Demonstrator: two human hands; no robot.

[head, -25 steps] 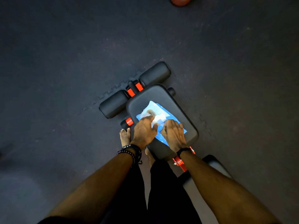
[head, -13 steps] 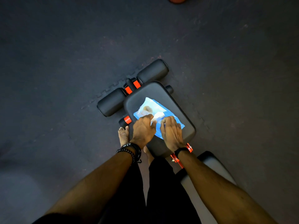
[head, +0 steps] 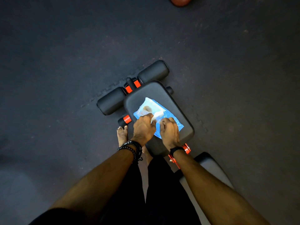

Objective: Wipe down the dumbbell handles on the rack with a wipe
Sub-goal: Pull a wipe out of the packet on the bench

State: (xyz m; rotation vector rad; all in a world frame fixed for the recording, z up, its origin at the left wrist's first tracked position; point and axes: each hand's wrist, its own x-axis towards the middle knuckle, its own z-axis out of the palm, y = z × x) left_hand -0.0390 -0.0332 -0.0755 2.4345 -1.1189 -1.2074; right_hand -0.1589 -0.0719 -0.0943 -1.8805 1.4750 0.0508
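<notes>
Nearest the camera, two bare forearms are seen reaching toward 12 o'clock over black trousers [head: 162, 192]. Black beaded bracelets [head: 132, 149] are worn on the left wrist and a black wristband [head: 176, 149] on the right. A bare foot [head: 122, 135] is planted on the dark rubber floor [head: 65, 62] at about 9 o'clock from the hands.

The left hand [head: 143, 127] and the right hand [head: 169, 129] are held side by side over a blue plastic wipe packet [head: 172, 118]. The left hand's fingers are curled and appear to pinch a white wipe [head: 158, 114] at the packet's opening; the right hand is pressed on the packet with its fingers bent, though whether the packet is actually gripped cannot be told.

The packet is laid flat on the black padded seat of a workout bench [head: 139, 98], with its long axis run from about 10 o'clock to 4 o'clock; its near end is hidden under the hands. A grey pad [head: 211, 168] of the bench is seen at 5 o'clock, joined by an orange hinge [head: 186, 148].

Beyond the seat, two black foam rollers [head: 112, 101] are set across the bench's far end on orange brackets [head: 129, 89]. Farthest off, at 12 o'clock, a reddish-brown rounded object [head: 180, 0] is cut by the frame's edge.
</notes>
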